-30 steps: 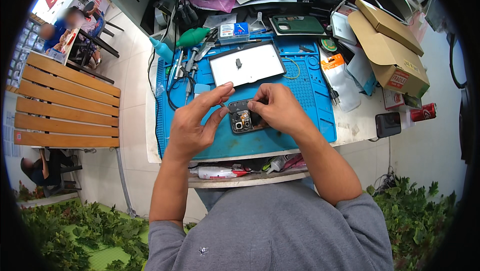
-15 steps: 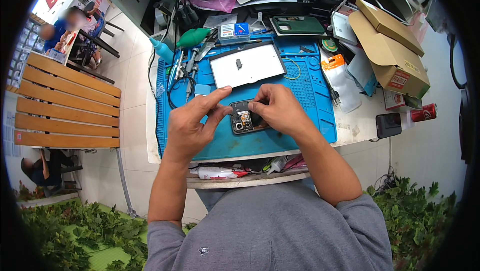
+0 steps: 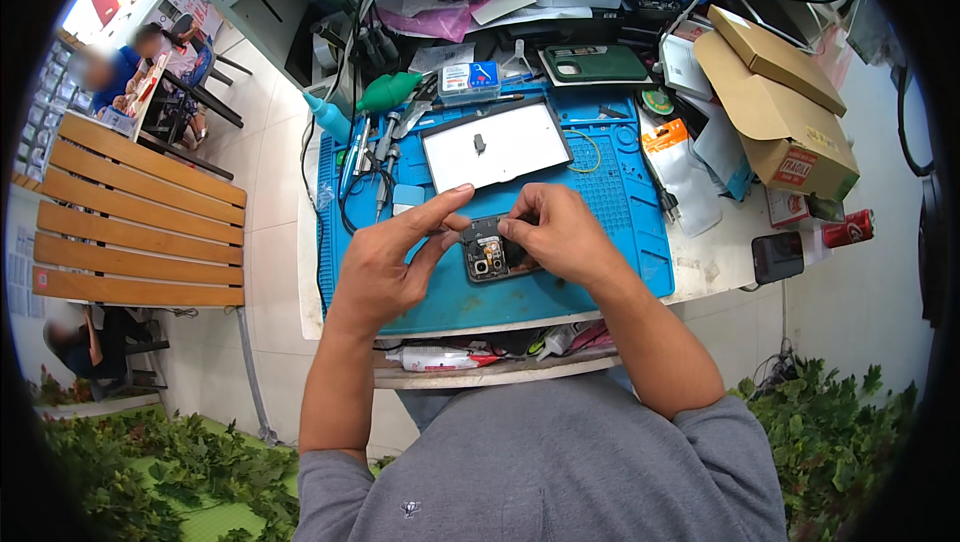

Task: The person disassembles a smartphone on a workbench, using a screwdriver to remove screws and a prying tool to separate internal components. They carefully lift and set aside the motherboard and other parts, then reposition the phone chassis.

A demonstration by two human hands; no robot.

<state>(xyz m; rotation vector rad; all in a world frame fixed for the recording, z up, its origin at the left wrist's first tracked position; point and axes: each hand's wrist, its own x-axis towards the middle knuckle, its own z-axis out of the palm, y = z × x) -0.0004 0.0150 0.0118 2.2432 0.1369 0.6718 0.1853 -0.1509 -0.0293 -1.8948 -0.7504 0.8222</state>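
Note:
An opened smartphone (image 3: 484, 254), its back cover off and its camera lenses and inner parts showing, lies on a blue repair mat (image 3: 450, 308). At its left edge is my left hand (image 3: 380, 264), index finger stretched out and thumb apart from it, with nothing visible between them. My right hand (image 3: 568, 239) reaches over the phone's right side, thumb and index finger pinched together at its upper edge; what they hold, if anything, is hidden. Behind the phone sits a shallow white tray with a dark rim (image 3: 520, 164), holding a small dark part (image 3: 479, 144).
Left of the tray lie screwdrivers (image 3: 385, 150), a teal bottle (image 3: 326, 116) and a green air blower (image 3: 388, 93). A green phone case (image 3: 600, 64) rests behind. Cardboard boxes (image 3: 790, 142), a red can (image 3: 848, 229) and a dark phone (image 3: 777, 256) stand right. People sit at far left.
The whole view has shifted slightly. Both hands stay at the phone, and the left thumb and index finger have shifted a little at its left corner.

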